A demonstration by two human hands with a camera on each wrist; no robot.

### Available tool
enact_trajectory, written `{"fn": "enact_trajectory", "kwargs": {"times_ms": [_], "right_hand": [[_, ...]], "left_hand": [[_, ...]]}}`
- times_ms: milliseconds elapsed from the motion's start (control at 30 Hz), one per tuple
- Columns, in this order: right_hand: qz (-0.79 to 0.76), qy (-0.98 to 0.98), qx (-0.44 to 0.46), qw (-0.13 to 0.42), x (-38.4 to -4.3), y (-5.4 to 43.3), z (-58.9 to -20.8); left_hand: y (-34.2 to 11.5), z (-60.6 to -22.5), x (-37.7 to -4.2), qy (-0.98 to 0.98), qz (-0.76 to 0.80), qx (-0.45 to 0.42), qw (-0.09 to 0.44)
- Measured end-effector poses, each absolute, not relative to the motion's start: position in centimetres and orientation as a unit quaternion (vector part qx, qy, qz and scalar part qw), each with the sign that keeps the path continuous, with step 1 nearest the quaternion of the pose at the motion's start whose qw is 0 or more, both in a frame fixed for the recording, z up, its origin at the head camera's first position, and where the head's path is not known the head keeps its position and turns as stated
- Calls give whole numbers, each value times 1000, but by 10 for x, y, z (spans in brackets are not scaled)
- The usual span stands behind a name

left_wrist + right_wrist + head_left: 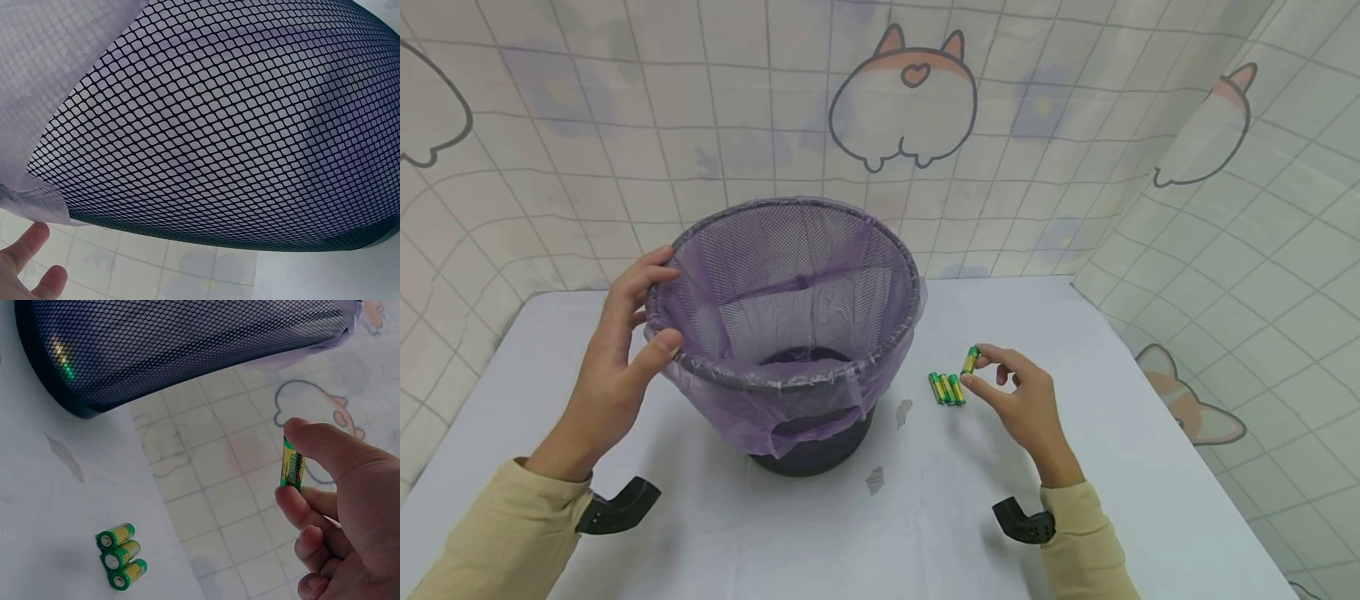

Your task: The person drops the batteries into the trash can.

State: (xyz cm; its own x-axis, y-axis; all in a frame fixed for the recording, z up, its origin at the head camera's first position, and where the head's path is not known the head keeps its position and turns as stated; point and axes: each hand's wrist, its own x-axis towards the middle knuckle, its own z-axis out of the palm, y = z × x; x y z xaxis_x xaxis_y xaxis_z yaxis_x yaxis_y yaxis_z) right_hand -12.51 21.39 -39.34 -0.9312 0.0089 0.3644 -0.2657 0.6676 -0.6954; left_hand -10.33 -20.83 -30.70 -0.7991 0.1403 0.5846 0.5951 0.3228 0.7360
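A mesh wastebasket point(801, 454) lined with a thin purple bag point(722, 417) stands on the white table. My left hand point(617, 358) holds its rim at the left, thumb and fingertips on the bag-covered edge. In the left wrist view two fingertips show by the liner. My right hand point(1018, 400) pinches a small green-and-yellow battery point(292, 464) between thumb and fingers, above the table to the right of the basket. Three matching batteries point(947, 389) lie side by side just left of that hand. Through the mesh, a green-and-yellow shape point(64, 360) shows low inside the basket.
The white table point(737, 533) meets a cloth backdrop point(760, 125) printed with grid lines and cartoon animals at the back and sides. Two grey patches mark the tabletop right of the basket. Black wrist mounts point(617, 506) stick out beside both sleeves.
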Motion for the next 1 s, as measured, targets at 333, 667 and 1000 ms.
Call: {"fn": "enact_trajectory", "kwargs": {"times_ms": [333,667,1000], "right_hand": [[408,-888,89,191,-123,211,-386],[421,-880,104,194,-122,206,-377],[429,-870,124,211,-124,202,-369]], "left_hand": [[-208,-307,-103,-784,-533,-234,214],[-208,-305,-102,-780,-540,-232,216],[-208,-306,-102,-783,-535,-232,216]]}}
